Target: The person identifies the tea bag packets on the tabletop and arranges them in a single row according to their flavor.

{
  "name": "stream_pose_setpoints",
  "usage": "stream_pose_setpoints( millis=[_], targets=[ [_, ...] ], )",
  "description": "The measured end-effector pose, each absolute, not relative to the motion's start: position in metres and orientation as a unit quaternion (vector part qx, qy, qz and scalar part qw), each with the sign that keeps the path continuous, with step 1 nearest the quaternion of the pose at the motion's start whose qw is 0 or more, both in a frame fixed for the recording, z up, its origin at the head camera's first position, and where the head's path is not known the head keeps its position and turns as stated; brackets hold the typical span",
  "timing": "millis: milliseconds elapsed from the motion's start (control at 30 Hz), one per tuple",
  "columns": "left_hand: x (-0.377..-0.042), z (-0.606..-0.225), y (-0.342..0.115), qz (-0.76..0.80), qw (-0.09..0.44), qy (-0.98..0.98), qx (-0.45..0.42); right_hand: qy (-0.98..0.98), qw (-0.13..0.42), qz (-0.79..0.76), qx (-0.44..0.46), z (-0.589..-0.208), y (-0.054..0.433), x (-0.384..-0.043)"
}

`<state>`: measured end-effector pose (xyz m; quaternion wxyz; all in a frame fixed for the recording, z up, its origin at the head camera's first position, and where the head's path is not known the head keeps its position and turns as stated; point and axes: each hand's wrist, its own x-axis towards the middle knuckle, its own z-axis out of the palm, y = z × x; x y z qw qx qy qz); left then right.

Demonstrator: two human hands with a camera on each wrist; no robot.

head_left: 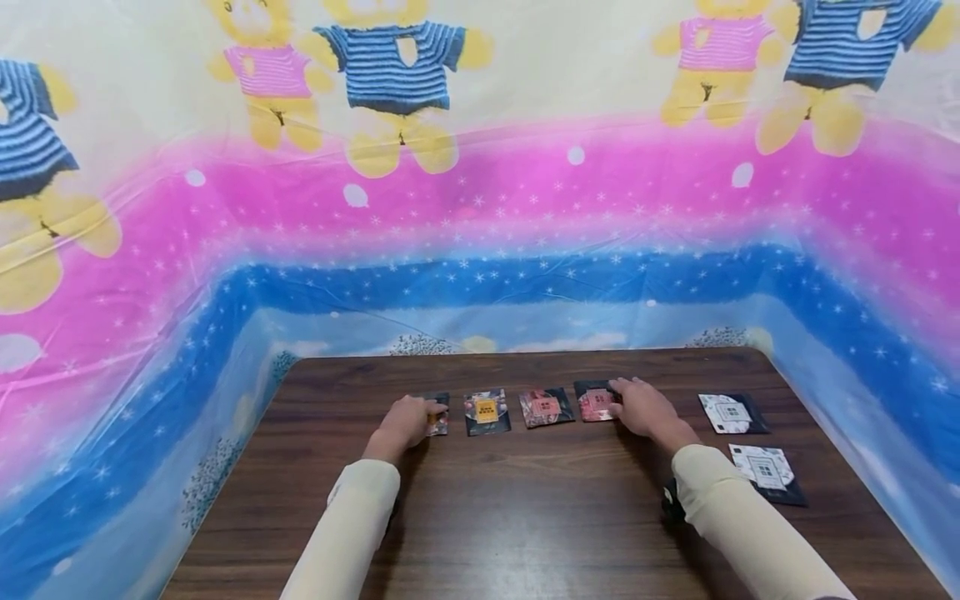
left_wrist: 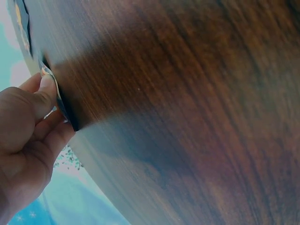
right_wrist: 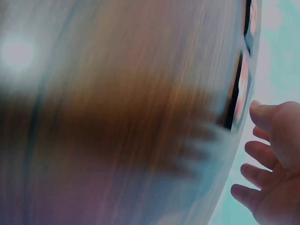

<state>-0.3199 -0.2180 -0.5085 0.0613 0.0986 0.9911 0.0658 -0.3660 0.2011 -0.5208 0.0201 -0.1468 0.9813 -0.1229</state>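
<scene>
My left hand (head_left: pixel 407 421) is at the left end of a row of small flat packets. Its thumb and fingers grip the edges of a dark packet with an orange label (head_left: pixel 438 423), partly covered by the hand; the left wrist view shows this packet (left_wrist: pixel 65 105) edge-on over the wood. At the row's right end, my right hand (head_left: pixel 643 407) reaches over the edge of a dark packet with a pink label (head_left: pixel 596 402). In the right wrist view its fingers (right_wrist: pixel 257 176) are spread and loosely bent, with the thumb apart from that packet (right_wrist: pixel 240 93).
Between the hands lie a yellow-labelled packet (head_left: pixel 487 412) and another pink-labelled packet (head_left: pixel 547 407). Two white-and-black packets (head_left: pixel 729 413) lie farther right on the brown wooden table (head_left: pixel 525 517). A printed bear curtain (head_left: pixel 487 200) surrounds the table's back and sides.
</scene>
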Motion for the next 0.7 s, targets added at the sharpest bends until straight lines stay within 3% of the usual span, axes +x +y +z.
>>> stream_pose_setpoints(
  millis=[700],
  targets=[
    [-0.319, -0.508, -0.218, 0.056, 0.056, 0.991, 0.107, 0.989, 0.041, -0.116, -0.081, -0.520, 0.327, -0.358]
  ],
)
